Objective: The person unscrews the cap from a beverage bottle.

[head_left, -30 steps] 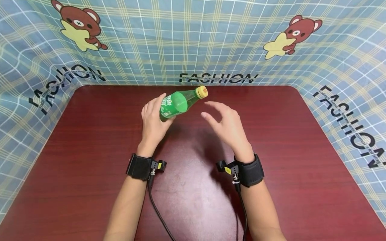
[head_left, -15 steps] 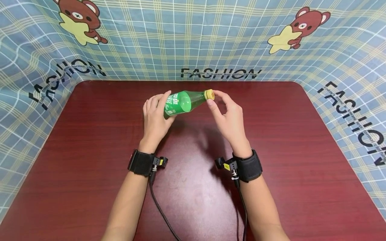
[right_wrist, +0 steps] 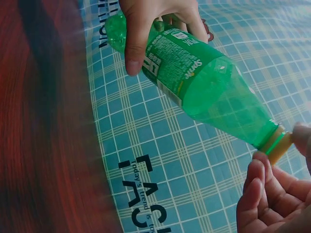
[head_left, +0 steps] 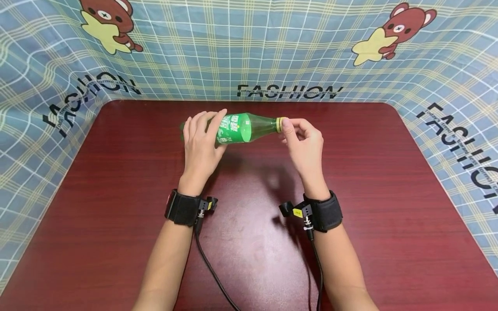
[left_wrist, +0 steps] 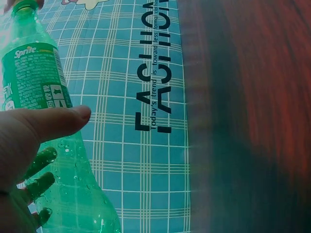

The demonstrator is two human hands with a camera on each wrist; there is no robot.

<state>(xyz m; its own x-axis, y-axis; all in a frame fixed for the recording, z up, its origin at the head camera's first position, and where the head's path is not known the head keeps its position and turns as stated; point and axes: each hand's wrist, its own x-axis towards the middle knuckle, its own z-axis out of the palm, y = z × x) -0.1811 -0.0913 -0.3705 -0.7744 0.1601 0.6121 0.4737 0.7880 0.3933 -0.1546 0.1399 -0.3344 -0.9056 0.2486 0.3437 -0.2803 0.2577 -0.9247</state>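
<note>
green bottle (head_left: 239, 127) held sideways over the far part of the counter (head_left: 253, 250), neck (head_left: 268, 125) pointing to the right grip (head_left: 307, 142). left grip (head_left: 201, 142) clamped round the body of the bottle, with thumb on one side and fingers on the other. right grip pinched together on the yellow cap (right_wrist: 279, 148) at the end of the neck. by judgement, a step of turning the cap; not possible to tell whether loose or tight.

for good work, keep the left grip firm and quite still, but do not squeeze too strongly, because of the probably soft wall. be careful with the drops (left_wrist: 77, 179) on the lower part of the bottle: possibly slippery there, so better to press with the whole palm. pinch the side of the cap evenly, and turn in line with the neck, without pulling to one side. turn in small steps. before any loosening, wise to raise the neck a little, to avoid spilling; amount of liquid inside not clear.
</note>
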